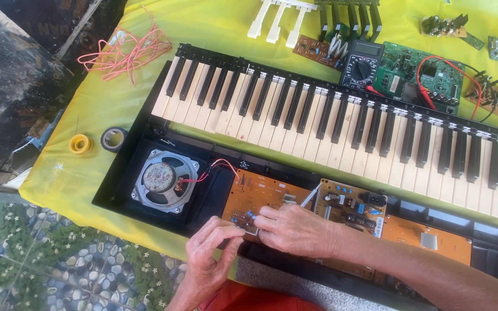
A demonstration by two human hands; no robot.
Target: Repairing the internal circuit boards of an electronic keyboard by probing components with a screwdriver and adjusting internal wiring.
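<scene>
Two hands, left (211, 253) and right (295, 230), pinch the orange board (255, 193) at six o'clock; its long axis parallels the keys (341, 124); speaker (164, 180) at nine.

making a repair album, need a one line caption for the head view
Left hand and right hand work on an orange circuit board inside an opened keyboard, beside its speaker.

Bright, even daylight; colours saturated on the yellow cloth (116, 109); soft short shadows under the hands and the keyboard (341, 132); mild glare on the white keys; focus sharp throughout; slight wide-angle bending toward the frame edges; no motion blur.
</scene>
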